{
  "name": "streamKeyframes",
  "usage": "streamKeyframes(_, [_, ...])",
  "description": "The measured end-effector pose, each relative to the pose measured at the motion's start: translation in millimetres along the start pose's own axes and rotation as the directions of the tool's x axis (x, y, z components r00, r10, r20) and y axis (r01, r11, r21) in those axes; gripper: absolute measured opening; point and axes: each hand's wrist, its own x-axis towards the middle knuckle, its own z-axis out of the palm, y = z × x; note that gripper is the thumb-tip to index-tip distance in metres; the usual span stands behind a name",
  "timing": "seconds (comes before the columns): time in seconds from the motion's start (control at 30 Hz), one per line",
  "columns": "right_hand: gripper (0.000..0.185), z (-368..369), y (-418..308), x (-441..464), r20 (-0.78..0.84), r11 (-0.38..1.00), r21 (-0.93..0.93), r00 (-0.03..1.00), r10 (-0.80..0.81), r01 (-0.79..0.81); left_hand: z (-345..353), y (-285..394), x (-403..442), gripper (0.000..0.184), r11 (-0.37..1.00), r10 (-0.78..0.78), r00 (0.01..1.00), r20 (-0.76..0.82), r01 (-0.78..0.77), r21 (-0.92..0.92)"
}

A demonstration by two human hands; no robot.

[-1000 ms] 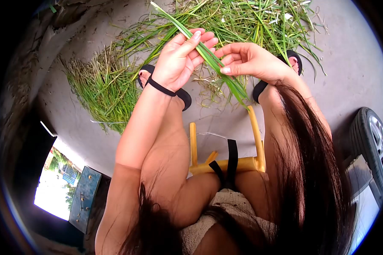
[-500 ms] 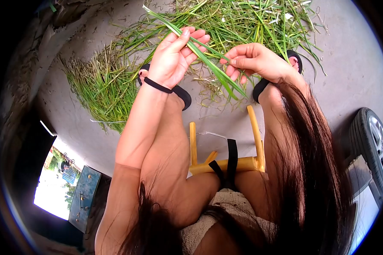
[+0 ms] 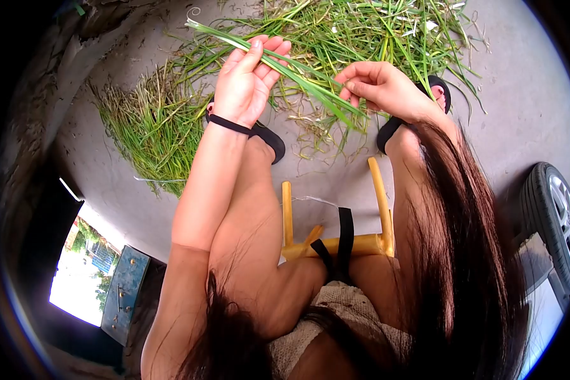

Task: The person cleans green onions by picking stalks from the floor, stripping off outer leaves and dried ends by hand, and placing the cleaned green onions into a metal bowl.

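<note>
My left hand [image 3: 242,87] is palm up, its thumb pressing a garlic chive [image 3: 313,89] with long flat green leaves against the fingers. The chive's white base points to the upper left, a thin curled strip at its tip. My right hand [image 3: 386,92] pinches a leaf near the lower right end between thumb and fingertips. Beneath and beyond both hands, a loose heap of green chives [image 3: 361,31] is spread on the floor. A more even pile of chives [image 3: 149,130] lies to the left.
Between my legs shows a yellow stool [image 3: 380,202] with a black strap [image 3: 346,234]. My feet in black sandals [image 3: 269,144] flank the work area. A car wheel [image 3: 554,215] stands at the right, and a blue metal box or door panel [image 3: 125,294] at the lower left.
My left hand has shifted a little left and up, carrying the chive with it. The right hand stays almost in place, and a curled strip now shows at the white end.
</note>
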Motion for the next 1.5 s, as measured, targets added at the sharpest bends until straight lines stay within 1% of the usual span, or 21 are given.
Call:
streamKeyframes(0.03, [0.025, 2, 1, -1, -0.046, 0.999, -0.021, 0.998, -0.036, 0.035, -1, 2, 1, 0.024, 1.0, 0.017, 1.0, -0.016, -0.017, -0.009])
streamKeyframes(0.07, [0.027, 3, 1, -2, -0.051, 1.0, -0.031, 0.999, -0.001, -0.001, -2, 3, 1, 0.024, 0.999, 0.033, 0.999, -0.032, -0.033, -0.017])
streamKeyframes(0.2, [0.032, 10, 13, -2, 0.211, 0.947, 0.311, 0.977, 0.018, -0.085, -7, 5, 2, 0.025, 0.996, 0.08, 0.995, -0.06, -0.082, -0.023])
streamKeyframes(0.3, [0.035, 11, 15, 1, 0.363, 0.912, 0.372, 0.931, 0.025, -0.17, -8, 5, 2, 0.025, 0.994, 0.107, 0.99, -0.091, -0.108, -0.002])
streamKeyframes(0.33, [0.031, 15, 8, -1, 0.318, 0.929, 0.33, 0.947, 0.055, -0.165, -9, 5, 1, 0.025, 0.993, 0.115, 0.989, -0.094, -0.115, 0.009])
streamKeyframes(0.43, [0.029, 13, 12, 5, 0.311, 0.939, 0.312, 0.949, 0.043, -0.144, -10, 5, 2, 0.025, 0.992, 0.122, 0.987, -0.103, -0.122, 0.007])
streamKeyframes(0.47, [0.025, 18, 12, 4, 0.245, 0.939, 0.325, 0.969, 0.034, -0.115, -10, 5, 3, 0.025, 0.993, 0.119, 0.987, -0.105, -0.119, -0.001])
streamKeyframes(0.57, [0.023, 17, 15, 6, 0.282, 0.943, 0.319, 0.959, -0.002, -0.092, -10, 2, 2, 0.025, 0.995, 0.096, 0.991, -0.093, -0.096, 0.002])
streamKeyframes(0.6, [0.022, 18, 12, 4, 0.251, 0.95, 0.291, 0.967, 0.034, -0.109, -9, 0, 2, 0.025, 0.995, 0.096, 0.991, -0.089, -0.096, 0.012])
streamKeyframes(0.73, [0.021, 18, 8, 0, 0.133, 0.995, -0.057, 0.987, 0.085, -0.078, -9, -1, 3, 0.025, 0.996, 0.088, 0.993, -0.076, -0.087, 0.015])
streamKeyframes(0.83, [0.019, 13, 15, 1, 0.13, 0.977, -0.195, 0.99, -0.059, 0.084, -8, -4, 2, 0.025, 0.998, 0.061, 0.996, -0.071, -0.061, 0.011])
streamKeyframes(0.87, [0.021, 11, 19, 3, 0.094, 0.957, -0.29, 0.996, 0.006, 0.021, -7, -4, 3, 0.025, 0.998, 0.065, 0.994, -0.084, -0.065, 0.005])
streamKeyframes(0.97, [0.038, 5, 25, -11, -0.067, 0.819, -0.565, 0.984, -0.164, 0.098, -13, 1, 7, 0.025, 0.994, 0.104, 0.988, -0.112, -0.106, -0.009])
streamKeyframes(1.0, [0.055, -5, 32, -11, -0.015, 0.677, -0.718, 0.97, -0.243, 0.159, -15, 3, 7, 0.025, 0.994, 0.106, 0.987, -0.122, -0.108, -0.015])
streamKeyframes(1.03, [0.046, -11, 35, -14, -0.025, 0.509, -0.843, 0.932, -0.362, 0.175, -16, 3, 7, 0.025, 0.994, 0.102, 0.987, -0.121, -0.105, -0.019])
streamKeyframes(1.1, [0.032, -26, 30, -22, -0.259, 0.535, -0.841, 0.929, -0.265, -0.082, -17, 3, 7, 0.025, 0.995, 0.09, 0.988, -0.122, -0.093, -0.023])
streamKeyframes(1.17, [0.022, -39, 40, -25, -0.453, 0.455, -0.837, 0.852, -0.262, -0.305, -17, 1, 7, 0.024, 0.996, 0.072, 0.989, -0.132, -0.077, -0.037])
streamKeyframes(1.23, [0.023, -45, 47, -26, -0.476, 0.38, -0.846, 0.851, -0.221, -0.375, -14, 1, 6, 0.023, 0.997, 0.053, 0.988, -0.142, -0.06, -0.045])
streamKeyframes(1.3, [0.021, -49, 65, -20, -0.429, 0.35, -0.876, 0.87, -0.245, -0.333, -14, 2, 5, 0.023, 0.997, 0.051, 0.989, -0.138, -0.058, -0.044])
streamKeyframes(1.4, [0.016, -49, 76, -10, -0.34, 0.38, -0.902, 0.879, -0.334, -0.205, -10, 3, 4, 0.023, 0.998, 0.047, 0.989, -0.14, -0.053, -0.043])
streamKeyframes(1.5, [0.011, -40, 46, -22, -0.246, 0.505, -0.862, 0.905, -0.348, -0.04, -10, 2, 3, 0.024, 0.997, 0.04, 0.991, -0.127, -0.048, -0.057])
